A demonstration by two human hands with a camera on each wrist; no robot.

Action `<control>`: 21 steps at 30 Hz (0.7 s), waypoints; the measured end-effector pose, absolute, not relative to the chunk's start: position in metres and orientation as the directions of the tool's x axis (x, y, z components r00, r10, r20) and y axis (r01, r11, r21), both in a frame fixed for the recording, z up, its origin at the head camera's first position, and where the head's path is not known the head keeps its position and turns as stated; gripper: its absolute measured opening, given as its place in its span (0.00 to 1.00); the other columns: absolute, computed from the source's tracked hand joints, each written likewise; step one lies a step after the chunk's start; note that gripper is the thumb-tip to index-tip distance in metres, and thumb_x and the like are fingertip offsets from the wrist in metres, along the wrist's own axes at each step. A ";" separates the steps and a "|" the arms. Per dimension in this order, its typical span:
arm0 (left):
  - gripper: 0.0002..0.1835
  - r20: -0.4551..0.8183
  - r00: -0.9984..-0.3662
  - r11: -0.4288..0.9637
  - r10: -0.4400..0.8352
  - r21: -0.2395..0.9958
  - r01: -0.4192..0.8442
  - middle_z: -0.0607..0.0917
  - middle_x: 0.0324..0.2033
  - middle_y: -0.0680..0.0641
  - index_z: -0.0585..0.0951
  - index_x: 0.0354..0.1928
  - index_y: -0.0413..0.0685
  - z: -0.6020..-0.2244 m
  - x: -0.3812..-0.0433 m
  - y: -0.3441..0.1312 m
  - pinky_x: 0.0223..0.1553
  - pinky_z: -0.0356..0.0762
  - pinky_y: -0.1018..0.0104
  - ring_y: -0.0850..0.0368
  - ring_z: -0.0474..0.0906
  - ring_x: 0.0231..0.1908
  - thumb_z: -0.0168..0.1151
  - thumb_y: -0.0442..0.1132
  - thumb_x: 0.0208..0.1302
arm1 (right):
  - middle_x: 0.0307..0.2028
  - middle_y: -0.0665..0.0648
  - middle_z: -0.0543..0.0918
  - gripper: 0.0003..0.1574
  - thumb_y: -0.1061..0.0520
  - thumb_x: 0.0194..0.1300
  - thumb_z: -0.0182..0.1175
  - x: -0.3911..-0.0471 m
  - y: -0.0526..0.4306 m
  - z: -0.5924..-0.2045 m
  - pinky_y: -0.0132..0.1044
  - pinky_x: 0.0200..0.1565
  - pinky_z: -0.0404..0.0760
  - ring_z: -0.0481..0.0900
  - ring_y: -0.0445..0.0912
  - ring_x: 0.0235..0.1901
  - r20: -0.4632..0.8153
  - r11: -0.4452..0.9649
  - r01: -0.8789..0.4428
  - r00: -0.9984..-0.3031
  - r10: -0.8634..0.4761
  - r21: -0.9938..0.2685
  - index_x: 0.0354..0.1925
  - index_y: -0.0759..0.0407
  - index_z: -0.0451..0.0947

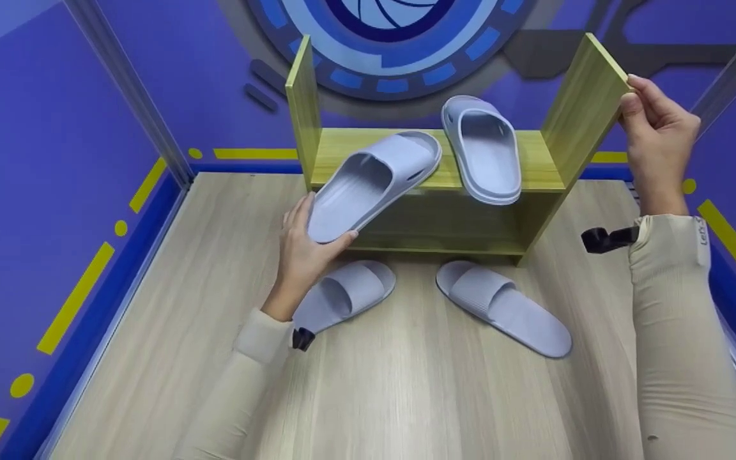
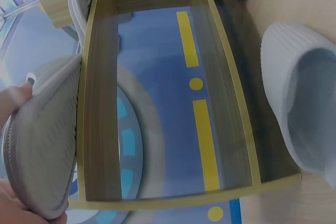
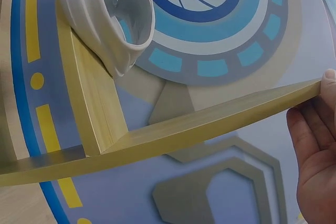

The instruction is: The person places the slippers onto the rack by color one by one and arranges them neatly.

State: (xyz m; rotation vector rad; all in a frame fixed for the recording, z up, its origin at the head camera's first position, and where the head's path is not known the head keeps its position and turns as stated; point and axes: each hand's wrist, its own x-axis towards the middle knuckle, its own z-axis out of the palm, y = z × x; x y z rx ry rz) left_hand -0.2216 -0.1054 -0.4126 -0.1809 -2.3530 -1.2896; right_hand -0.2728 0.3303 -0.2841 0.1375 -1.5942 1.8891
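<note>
My left hand (image 1: 304, 252) grips the heel end of a pale grey slipper (image 1: 349, 201), thumb on one side and fingers on the other. That slipper tilts with its toe over the upper board of a small wooden shelf (image 1: 537, 163); its sole (image 2: 44, 145) shows in the left wrist view beside the board's edge. A matching slipper (image 1: 489, 153) lies on the board's right half, heel past the front edge. My right hand (image 1: 662, 137) pinches the top front corner of the shelf's right side panel (image 3: 226, 121).
Two grey slippers with ribbed straps stand on the wood-look floor (image 1: 393, 396) before the shelf, one at left (image 1: 361, 287), partly behind my left arm, one at right (image 1: 512, 313). A blue patterned wall (image 1: 214, 83) rises behind the shelf.
</note>
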 end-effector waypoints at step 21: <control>0.50 0.398 -0.917 0.514 -0.019 0.791 0.333 0.64 0.67 0.36 0.61 0.71 0.37 -0.405 -0.221 -0.092 0.67 0.59 0.46 0.42 0.62 0.67 0.73 0.49 0.49 | 0.44 0.59 0.87 0.25 0.63 0.51 0.69 -0.279 0.333 -0.289 0.28 0.46 0.81 0.86 0.45 0.44 0.458 -0.100 -0.546 -0.776 0.433 -0.832 0.49 0.69 0.82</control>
